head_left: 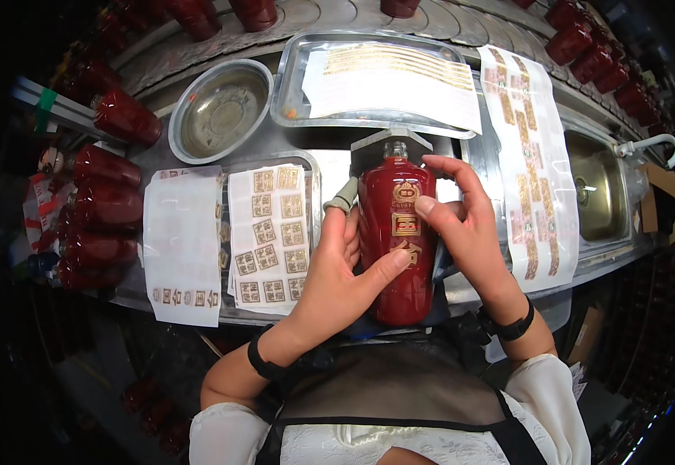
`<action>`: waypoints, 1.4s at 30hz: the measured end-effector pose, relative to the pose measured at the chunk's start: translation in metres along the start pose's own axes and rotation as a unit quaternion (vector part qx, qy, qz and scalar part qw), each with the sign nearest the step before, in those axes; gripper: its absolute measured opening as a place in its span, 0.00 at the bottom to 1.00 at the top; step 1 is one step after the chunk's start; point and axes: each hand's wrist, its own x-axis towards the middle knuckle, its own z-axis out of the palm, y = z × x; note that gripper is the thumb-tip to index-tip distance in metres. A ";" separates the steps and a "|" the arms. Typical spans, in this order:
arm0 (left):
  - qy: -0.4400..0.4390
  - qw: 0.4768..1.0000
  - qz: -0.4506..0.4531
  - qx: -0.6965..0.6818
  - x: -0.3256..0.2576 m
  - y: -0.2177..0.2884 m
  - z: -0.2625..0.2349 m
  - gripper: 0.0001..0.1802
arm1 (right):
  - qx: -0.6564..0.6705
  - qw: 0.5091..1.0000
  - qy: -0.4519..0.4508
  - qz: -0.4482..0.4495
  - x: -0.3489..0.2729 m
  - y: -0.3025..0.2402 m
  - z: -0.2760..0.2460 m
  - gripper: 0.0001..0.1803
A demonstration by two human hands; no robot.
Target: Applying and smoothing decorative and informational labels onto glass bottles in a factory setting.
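Gleaming, a metal tray (295, 77) sits beyond the red bottle (401, 298); the left hand (339, 273) grips the bottle's side, the right hand (467, 229), loosely spread, rests a thumb on its front; a grey finger cot (343, 196) covers one left fingertip.

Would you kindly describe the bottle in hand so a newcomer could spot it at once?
Find the metal tray at top centre. Below it, between the left hand and right hand, is a glossy red bottle with gold decoration. Unlike the red bottles at far left, it has both hands on it.
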 end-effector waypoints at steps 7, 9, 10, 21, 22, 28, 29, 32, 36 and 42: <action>0.017 1.000 -0.006 -0.019 0.001 0.001 0.003 0.33 | -0.020 0.999 0.026 0.004 0.006 0.003 0.005 0.24; 0.013 1.000 -0.012 -0.007 0.001 0.001 0.001 0.31 | -0.034 0.999 0.018 0.013 0.007 0.000 0.004 0.24; 0.013 1.000 -0.013 -0.008 0.001 0.001 0.001 0.31 | -0.048 0.999 0.012 0.022 0.007 -0.001 0.003 0.24; 0.010 1.000 -0.010 -0.009 0.001 -0.002 0.001 0.29 | -0.030 0.999 0.021 0.012 0.007 0.002 0.005 0.23; 0.009 1.000 -0.011 -0.009 0.001 -0.002 0.001 0.29 | -0.034 0.999 0.019 0.013 0.007 0.002 0.004 0.23; 0.013 1.000 -0.014 -0.012 0.001 -0.002 0.001 0.30 | -0.031 0.999 0.021 0.009 0.008 0.003 0.005 0.23; 0.013 1.000 -0.014 -0.012 0.001 -0.003 0.001 0.31 | -0.031 0.999 0.021 0.009 0.008 0.003 0.006 0.23; 0.012 1.000 -0.013 -0.010 0.001 -0.004 0.000 0.33 | -0.015 1.000 0.024 0.009 0.007 0.003 0.006 0.23; 0.011 1.000 -0.014 -0.009 0.001 -0.004 0.001 0.35 | -0.012 1.000 0.014 0.007 0.009 0.006 0.004 0.22; 0.010 1.000 -0.017 -0.018 0.001 -0.004 0.000 0.35 | 0.013 1.000 0.008 0.007 0.012 0.001 0.006 0.20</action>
